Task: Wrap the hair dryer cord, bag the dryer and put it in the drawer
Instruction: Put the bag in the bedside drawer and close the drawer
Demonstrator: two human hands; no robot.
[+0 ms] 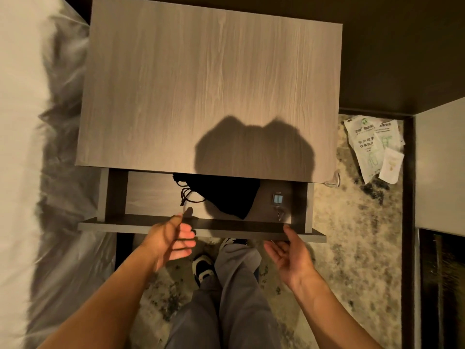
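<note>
The left hand (pixel 173 239) hovers at the open drawer's front edge (pixel 141 226), fingers loosely curled, holding nothing. Inside the drawer lies the black drawstring bag (pixel 226 193) — partly under the nightstand top (pixel 201 84). The right hand (pixel 289 255) — fingers straight, palm up — touches the front's underside.

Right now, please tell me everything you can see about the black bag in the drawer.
The bag is a soft, dark pouch, cloth by its look, bulging as if full; what it holds is hidden. Its mouth points left, gathered by a dark drawstring that trails in loops over the drawer floor. The bag lies flat in the open drawer, its far part hidden under the nightstand top. Neither hand touches it. A small metal item lies apart, to its right.
</note>
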